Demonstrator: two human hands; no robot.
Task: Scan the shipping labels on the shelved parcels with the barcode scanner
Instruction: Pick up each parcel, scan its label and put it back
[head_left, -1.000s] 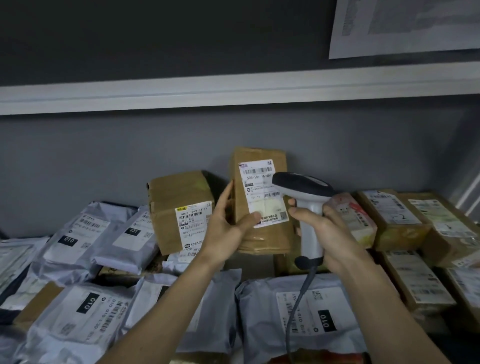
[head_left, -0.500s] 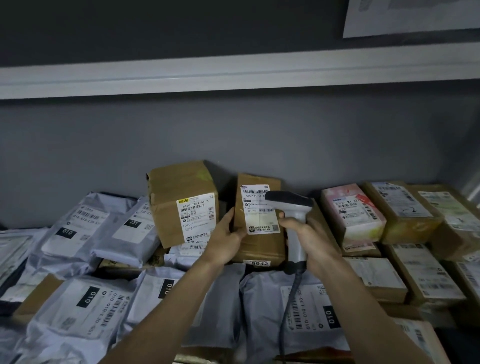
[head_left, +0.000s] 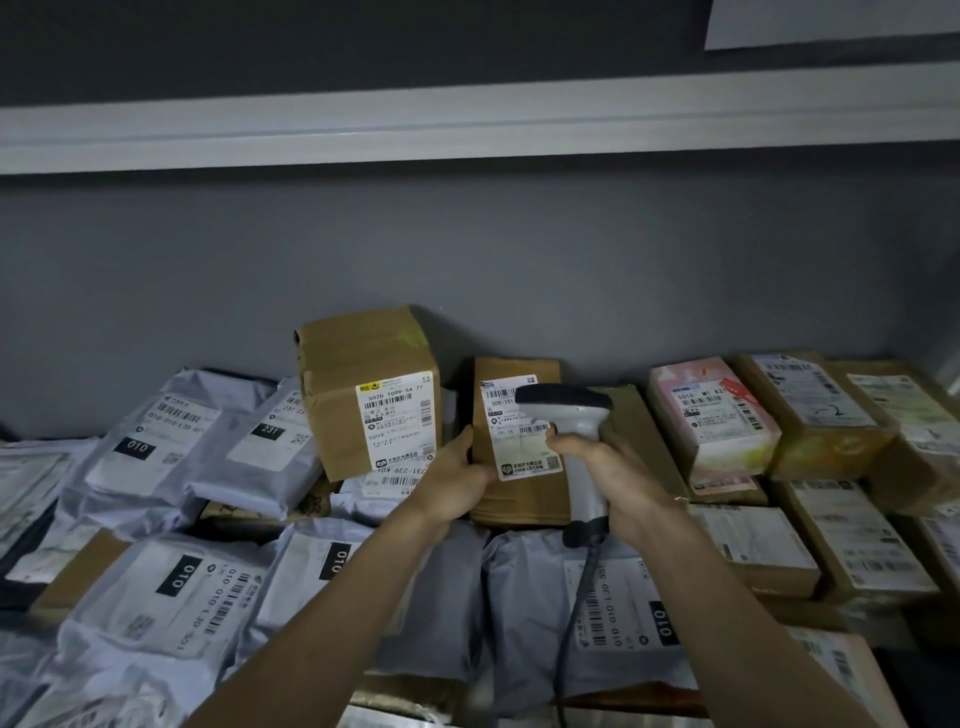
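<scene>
Inspector: State of the hands?

Operator: My left hand grips the left edge of an upright brown box at the back of the shelf. My right hand is clenched round the handle of the scanner, whose head sits just in front of the label.

Inspector: Risks?

Operator: I judge the scanner head covers part of the label, so the read could miss. The neighbouring box stands close; its barcode could be caught instead.

Inspector: Legible writing?

Operator: "505-101" on the held label; "502D T099-54 77" on the neighbour; "010" on a grey bag.
</scene>
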